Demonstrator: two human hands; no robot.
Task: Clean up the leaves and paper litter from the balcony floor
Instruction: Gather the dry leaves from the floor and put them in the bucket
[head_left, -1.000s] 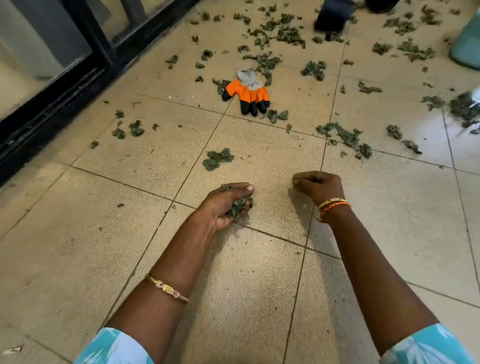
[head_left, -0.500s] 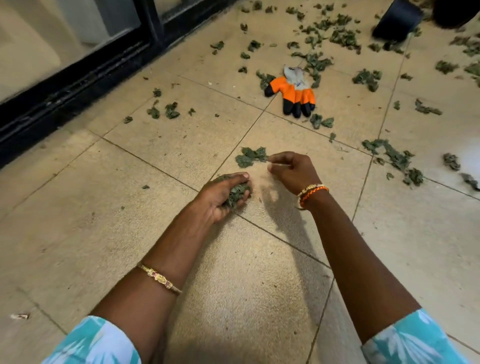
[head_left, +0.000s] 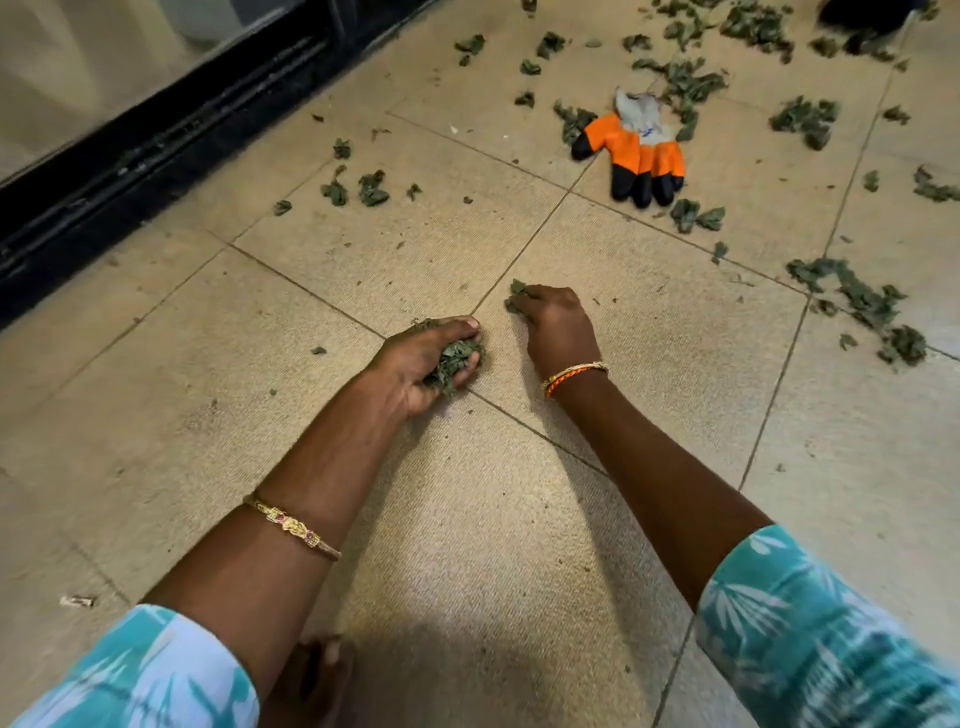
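My left hand (head_left: 426, 358) lies low on the beige tiled floor, fingers curled round a handful of dry green leaves (head_left: 454, 361). Just to its right, my right hand (head_left: 556, 327) is palm down with curled fingers gripping a small clump of leaves (head_left: 517, 299) on the tile. More loose leaves (head_left: 862, 301) are scattered across the floor to the right and at the far side. A small scrap of paper litter (head_left: 78, 601) lies at the near left.
An orange, black and grey work glove (head_left: 641, 150) lies on the floor beyond my hands among leaves. A black sliding-door track (head_left: 156, 150) runs along the left. A dark object (head_left: 867, 13) sits at the far right edge. My foot (head_left: 311, 675) shows at the bottom.
My right hand has reached left onto the leaf clump beside the tile joint and closed on it. My left hand keeps its handful. The view has shifted towards the left.
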